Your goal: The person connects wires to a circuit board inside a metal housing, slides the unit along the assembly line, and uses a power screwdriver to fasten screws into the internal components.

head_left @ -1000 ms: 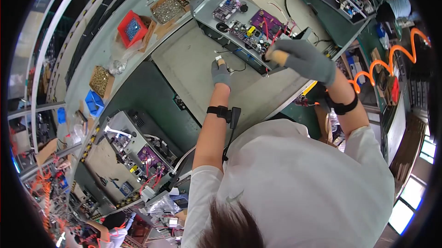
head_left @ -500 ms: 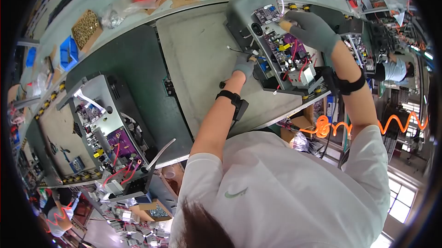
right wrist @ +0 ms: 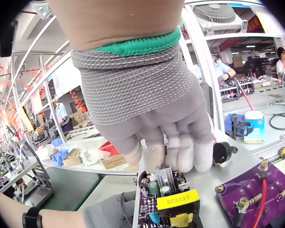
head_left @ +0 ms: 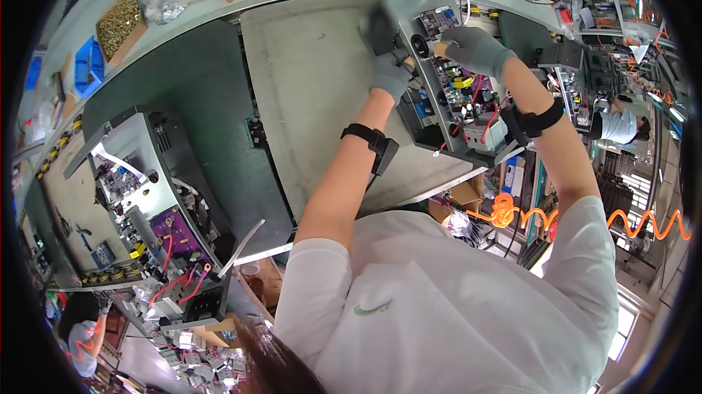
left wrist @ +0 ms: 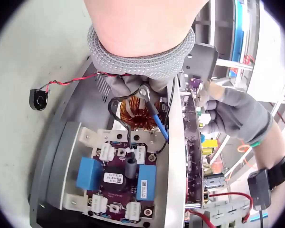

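An open metal chassis (head_left: 431,112) with circuit boards stands tilted on the bench before me. My left hand (head_left: 391,76), in a grey glove, reaches into its near-left compartment; the left wrist view puts its fingers beside a copper coil (left wrist: 138,114), the fingertips hidden by the hand and chassis wall. A ring terminal (left wrist: 144,92) on a blue-sleeved lead lies right below them. My gloved right hand (head_left: 475,51) is on the other side of that wall, bent fingertips at the end of the board with the yellow transformer (right wrist: 178,202). What either hand holds, I cannot tell.
A small black part (left wrist: 38,99) on red and black wires hangs outside the chassis. Another opened chassis (head_left: 157,211) sits on the left. Bins of screws (head_left: 119,27) and a blue bin (head_left: 89,66) line the back edge. An orange coiled hose (head_left: 504,211) hangs at right.
The chassis has been turned and tilted. My left hand, which pinched a white connector out on the bench, has moved into the chassis side. My right hand has shifted to the board's far end.
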The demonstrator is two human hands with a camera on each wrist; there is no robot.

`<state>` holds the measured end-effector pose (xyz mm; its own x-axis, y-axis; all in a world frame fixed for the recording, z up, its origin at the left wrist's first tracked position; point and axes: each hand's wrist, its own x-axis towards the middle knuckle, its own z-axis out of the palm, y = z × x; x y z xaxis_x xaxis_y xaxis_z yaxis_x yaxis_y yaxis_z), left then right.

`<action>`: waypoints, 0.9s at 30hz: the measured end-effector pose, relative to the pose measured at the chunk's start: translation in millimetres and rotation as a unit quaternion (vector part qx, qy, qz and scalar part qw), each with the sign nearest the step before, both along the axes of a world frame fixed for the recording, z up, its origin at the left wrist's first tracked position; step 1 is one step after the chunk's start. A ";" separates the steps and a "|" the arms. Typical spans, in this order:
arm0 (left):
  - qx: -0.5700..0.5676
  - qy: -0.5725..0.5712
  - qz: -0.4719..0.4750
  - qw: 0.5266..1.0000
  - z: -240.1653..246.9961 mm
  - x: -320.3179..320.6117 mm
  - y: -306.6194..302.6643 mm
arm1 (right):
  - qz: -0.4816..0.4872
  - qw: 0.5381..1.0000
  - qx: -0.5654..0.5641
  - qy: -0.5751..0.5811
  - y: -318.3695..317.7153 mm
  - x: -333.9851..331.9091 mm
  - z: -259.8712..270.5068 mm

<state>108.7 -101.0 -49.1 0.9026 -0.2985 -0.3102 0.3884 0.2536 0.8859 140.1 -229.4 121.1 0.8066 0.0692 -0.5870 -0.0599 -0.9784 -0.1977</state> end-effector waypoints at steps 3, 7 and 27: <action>-0.008 0.008 -0.007 1.000 -13.7 1.7 -5.0 | -0.041 0.999 -0.008 0.002 -3.8 1.7 -13.2; -0.101 0.077 0.057 0.990 -29.9 13.7 -23.6 | 0.012 0.999 -0.019 -0.044 0.0 -0.5 -19.1; -0.187 0.120 -0.017 0.975 -45.5 6.2 -12.9 | 0.177 0.935 -0.133 -0.276 17.8 -22.6 -23.0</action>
<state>114.9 -114.0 -94.6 0.8049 -0.4606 -0.3741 0.5869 0.5250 0.6164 117.6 -211.6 98.1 0.9462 0.2998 -0.1221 0.3162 -0.9365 0.1513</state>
